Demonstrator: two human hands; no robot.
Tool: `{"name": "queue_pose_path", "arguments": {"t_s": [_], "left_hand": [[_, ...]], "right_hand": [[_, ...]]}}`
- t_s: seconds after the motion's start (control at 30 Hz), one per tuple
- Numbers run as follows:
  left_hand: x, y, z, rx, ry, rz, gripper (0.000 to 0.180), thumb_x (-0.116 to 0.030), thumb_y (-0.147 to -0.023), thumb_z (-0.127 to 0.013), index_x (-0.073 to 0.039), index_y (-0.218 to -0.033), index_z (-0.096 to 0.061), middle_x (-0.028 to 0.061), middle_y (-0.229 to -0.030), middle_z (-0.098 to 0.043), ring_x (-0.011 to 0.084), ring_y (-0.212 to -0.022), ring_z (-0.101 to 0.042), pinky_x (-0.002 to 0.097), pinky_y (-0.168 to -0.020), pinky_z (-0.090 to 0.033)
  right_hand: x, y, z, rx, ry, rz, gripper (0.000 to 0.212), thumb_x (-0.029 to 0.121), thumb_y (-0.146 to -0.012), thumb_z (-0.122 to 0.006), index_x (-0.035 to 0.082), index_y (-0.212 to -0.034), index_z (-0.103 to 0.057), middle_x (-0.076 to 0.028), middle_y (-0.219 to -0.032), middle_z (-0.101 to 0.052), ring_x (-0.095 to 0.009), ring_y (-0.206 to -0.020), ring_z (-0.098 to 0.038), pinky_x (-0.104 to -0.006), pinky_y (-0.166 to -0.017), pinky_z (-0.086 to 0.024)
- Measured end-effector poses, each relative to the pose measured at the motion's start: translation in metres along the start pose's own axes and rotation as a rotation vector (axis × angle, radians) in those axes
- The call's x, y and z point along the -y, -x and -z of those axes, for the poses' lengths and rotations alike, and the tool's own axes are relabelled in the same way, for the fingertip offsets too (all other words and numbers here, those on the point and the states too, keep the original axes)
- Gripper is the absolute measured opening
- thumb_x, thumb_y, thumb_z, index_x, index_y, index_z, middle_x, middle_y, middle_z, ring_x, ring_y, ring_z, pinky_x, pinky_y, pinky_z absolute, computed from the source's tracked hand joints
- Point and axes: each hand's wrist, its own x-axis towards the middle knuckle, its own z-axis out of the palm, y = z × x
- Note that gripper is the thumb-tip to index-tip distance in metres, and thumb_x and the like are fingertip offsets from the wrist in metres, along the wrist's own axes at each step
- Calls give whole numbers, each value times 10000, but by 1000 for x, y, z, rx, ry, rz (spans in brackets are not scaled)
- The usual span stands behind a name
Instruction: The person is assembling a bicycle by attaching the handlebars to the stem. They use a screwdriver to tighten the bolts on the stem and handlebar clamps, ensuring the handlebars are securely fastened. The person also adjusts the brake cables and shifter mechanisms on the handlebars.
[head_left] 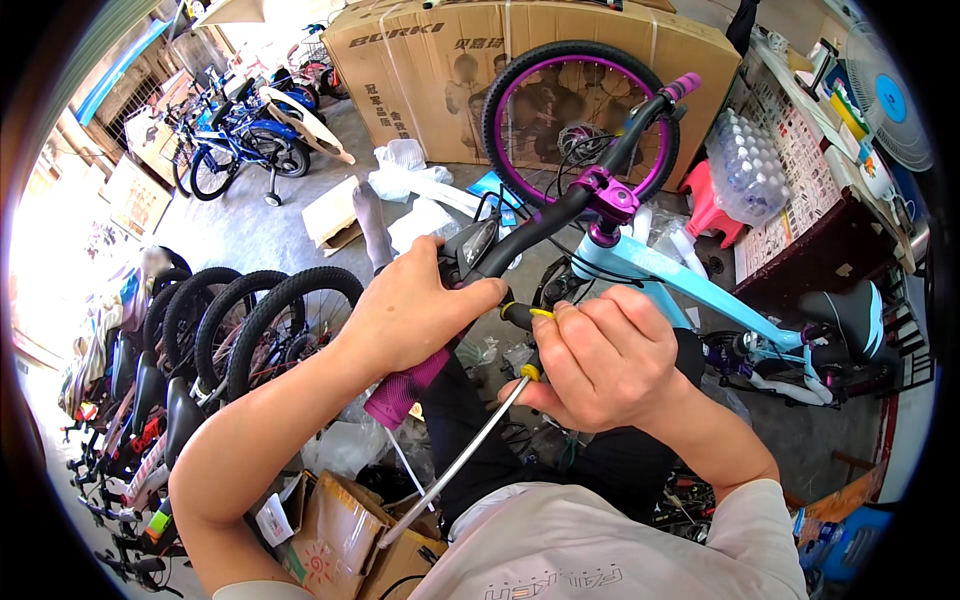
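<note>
"Gripping anything with the left hand [400, 312]?"

"Yes, wrapped around the black handlebar [540, 232], beside a purple grip [408, 390] and a black lever unit [472, 245], with the thumb [487, 292] stretched out to the right. Cannot see every fingertip, being partly behind the bar."

"And with the right hand [620, 360]?"

"Closed on a screwdriver [463, 458], with the fingers [580, 335] covering part of its black-and-yellow handle [518, 315]. Pointing it down to the lower left, toward an opened cardboard box [335, 520]."

"Touching the bar with it?"

"Cannot tell from this angle; very near the left thumb, though."

"Then, following the bar outward?"

"Up to a purple clamp [610, 197], then on to a second purple grip at the far end [683, 86]. Below the clamp, a light blue frame [690, 275], running right toward a black saddle [835, 318]."

"And beyond the bar?"

"A black-tyred wheel [496, 125] with a purple rim, in front of a large carton [400, 90]."

"Farther right?"

"A red stool [708, 210] under wrapped bottles [750, 165], next to a cluttered table [835, 245], near a fan [890, 95]."

"And left?"

"A row of black tyres [245, 345], then small blue bikes [240, 150] farther off."
</note>
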Motion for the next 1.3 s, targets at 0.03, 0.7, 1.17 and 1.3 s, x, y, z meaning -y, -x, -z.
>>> {"name": "queue_pose_path", "arguments": {"t_s": [0.03, 0.7, 1.17, 1.3], "left_hand": [[1, -1, -1, 1, -1, 0, 903, -576, -781, -713, 165, -1267, -541, 338, -1125, -689, 443, -1098, -679, 448, -974, -519], [4, -7, 1, -18, -81, -68, 914, -608, -806, -692, 164, -1272, -540, 369, -1133, -681, 448, -1094, -688, 460, -956, -525], [4, 0, 1, -5, -24, -83, 916, -562, -823, -704, 139, -1369, -482, 319, -1138, -692, 417, -1097, -687, 456, -959, -520], [7, 0, -1, -7, 7, -96, 920, -550, -820, -716, 126, -1397, -476, 312, -1145, -693, 413, -1100, -689, 448, -963, -520]], "right_hand": [[1, 0, -1, -19, -19, -20, 521, 492, -1004, -597, 3, -855, -697, -96, -763, -647, -231, -638, -604, -363, -678, -466], [-63, -49, 0, -218, -158, -159, 375, 263, -814, -799, 102, -1111, -636, -72, -1231, -646, -246, -1070, -623, -450, -989, -452], [-128, -89, -8, 64, -36, 1016, 243, 396, -944, -596, 187, -1064, -629, 63, -1116, -654, -135, -1342, -527, -453, -1084, -442], [-126, -80, -27, -119, 85, 1031, 167, 382, -957, -556, 220, -989, -577, 82, -1011, -628, -102, -1214, -558, -395, -990, -404]]}}
